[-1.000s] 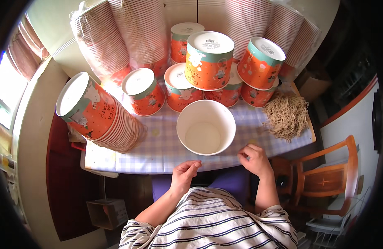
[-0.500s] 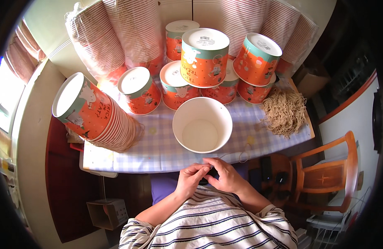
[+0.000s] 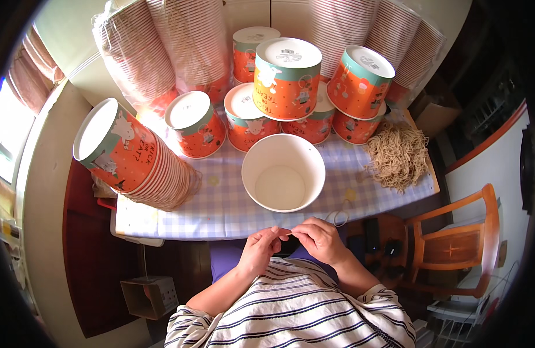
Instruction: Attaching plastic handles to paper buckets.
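My left hand (image 3: 260, 248) and my right hand (image 3: 321, 240) are close together at the table's front edge. Both are closed in a pinch on a thin beige cord (image 3: 336, 218), and a short bit of it spans the gap between the fingertips. A loop of the cord trails to the right of my right hand, over the table edge. Just beyond my hands stands a paper bucket (image 3: 282, 185), mouth up, with a white inside and a small dark spot high on its far right wall. A tangled heap of similar cords (image 3: 398, 155) lies at the right.
Several orange-and-green paper buckets (image 3: 285, 87) stand upside down at the back, some stacked. A tall nested stack (image 3: 143, 168) leans at the left. Bagged stacks (image 3: 189, 46) line the wall. A checked cloth (image 3: 209, 217) covers the table; a wooden chair (image 3: 453, 246) stands right.
My hands have drawn slightly apart, the right one shifting right, so a bit of cord now shows between the fingertips. The trailing loop has changed shape. The buckets stay in place.
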The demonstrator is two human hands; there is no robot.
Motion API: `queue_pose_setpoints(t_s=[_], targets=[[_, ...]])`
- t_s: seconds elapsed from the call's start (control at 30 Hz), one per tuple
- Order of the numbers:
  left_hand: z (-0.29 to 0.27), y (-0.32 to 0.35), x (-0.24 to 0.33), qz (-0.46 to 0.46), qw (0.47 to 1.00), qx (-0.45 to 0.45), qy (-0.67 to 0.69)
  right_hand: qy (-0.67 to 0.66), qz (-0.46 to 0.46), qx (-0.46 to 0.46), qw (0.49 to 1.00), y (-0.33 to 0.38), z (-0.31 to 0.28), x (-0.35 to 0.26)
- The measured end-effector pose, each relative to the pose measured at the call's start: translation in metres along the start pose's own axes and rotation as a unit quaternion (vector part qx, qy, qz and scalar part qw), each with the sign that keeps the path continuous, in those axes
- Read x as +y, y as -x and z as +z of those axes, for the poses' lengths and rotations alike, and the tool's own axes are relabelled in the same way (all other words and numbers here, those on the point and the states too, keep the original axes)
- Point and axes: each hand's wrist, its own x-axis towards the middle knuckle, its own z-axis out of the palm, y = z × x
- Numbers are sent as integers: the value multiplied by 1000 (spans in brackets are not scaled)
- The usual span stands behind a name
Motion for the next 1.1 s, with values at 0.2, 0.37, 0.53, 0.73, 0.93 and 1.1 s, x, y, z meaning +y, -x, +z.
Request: queue_pose_setpoints(t_s=[0.2,0.37,0.53,0.73,0.93,1.1], targets=[[-4,-1,5,-24,994,-50,-95,-4,-24,-20,999,0,-3,2],[-4,1,4,-12,988,-50,-143,-24,-16,-30,999,0,-4,0],[-3,1,5,-12,987,-40,-153,-28,-4,-35,999,2,-4,1],[-4,2,6,6,982,-62,-177,-28,-3,-78,997,0,-9,0],[-1,3,9,13,970,-66,-232,25,-30,-76,996,0,-11,0],[-4,5,2,69,949,-52,-305,31,-61,-66,995,-1,-10,-1]])
